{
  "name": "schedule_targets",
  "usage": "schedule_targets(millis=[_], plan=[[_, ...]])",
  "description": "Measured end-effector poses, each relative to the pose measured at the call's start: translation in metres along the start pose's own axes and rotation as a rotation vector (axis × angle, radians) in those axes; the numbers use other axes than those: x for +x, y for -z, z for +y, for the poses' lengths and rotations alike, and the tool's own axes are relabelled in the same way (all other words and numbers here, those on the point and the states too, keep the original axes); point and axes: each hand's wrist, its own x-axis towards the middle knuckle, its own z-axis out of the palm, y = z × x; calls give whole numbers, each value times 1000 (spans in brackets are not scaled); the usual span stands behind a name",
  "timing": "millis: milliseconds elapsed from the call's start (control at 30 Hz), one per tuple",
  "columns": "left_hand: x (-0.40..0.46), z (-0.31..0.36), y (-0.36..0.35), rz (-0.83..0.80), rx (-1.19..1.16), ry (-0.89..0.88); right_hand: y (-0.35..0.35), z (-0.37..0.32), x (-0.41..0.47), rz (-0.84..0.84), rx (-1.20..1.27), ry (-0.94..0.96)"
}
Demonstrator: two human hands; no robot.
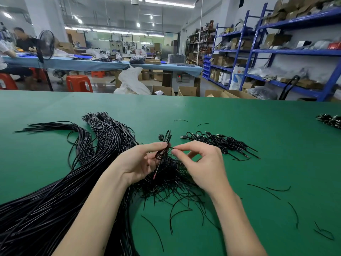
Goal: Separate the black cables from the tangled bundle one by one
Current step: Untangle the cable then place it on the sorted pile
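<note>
A thick bundle of long black cables (55, 191) sweeps across the left of the green table (239, 145). My left hand (140, 163) grips a small coiled black cable (163, 146) with a plug at its top, held above the table's middle. My right hand (199, 163) pinches a thin black tie at that coil, fingertips close to the left thumb. Below both hands lies a loose heap of thin black ties (171, 183). A row of coiled cables with plugs (217, 141) lies to the right of the hands.
Stray black ties (276, 190) are scattered over the right and near part of the table. Another small cable pile (330, 120) sits at the far right edge. Beyond the table stand cardboard boxes, red stools, blue shelving and a long bench with seated people.
</note>
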Motion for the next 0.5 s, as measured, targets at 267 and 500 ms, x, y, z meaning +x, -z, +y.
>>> schedule_targets(millis=[267,500], plan=[[-5,-4,1,-28,318,-316,-10,-7,2,-61,592,-555],[-7,-4,-2,56,420,-478,-4,-6,-1,-87,555,-653]])
